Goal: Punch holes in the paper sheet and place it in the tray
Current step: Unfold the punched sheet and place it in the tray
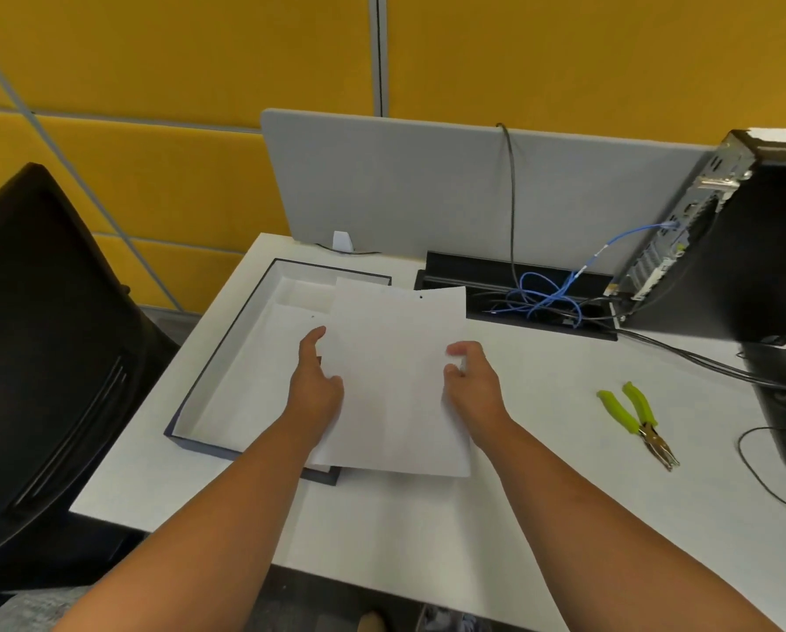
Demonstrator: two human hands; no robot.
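A white paper sheet point(395, 380) with a small punched hole near its far edge is held above the desk, overlapping the right side of the tray. My left hand point(314, 385) grips its left edge and my right hand point(472, 380) pinches its right edge. The tray point(227, 358) is a shallow white box with a dark rim, left of centre, with another white sheet lying inside that also shows a small hole. The hole punch point(638, 419), a plier-type tool with lime-green handles, lies on the desk to the right, away from both hands.
A grey divider panel point(427, 193) stands at the back. A cable trough point(519, 298) with blue and black cables sits behind the sheet. A black computer case point(746, 248) stands at the right, a black chair point(49, 339) at the left. Black cables trail over the desk's right side.
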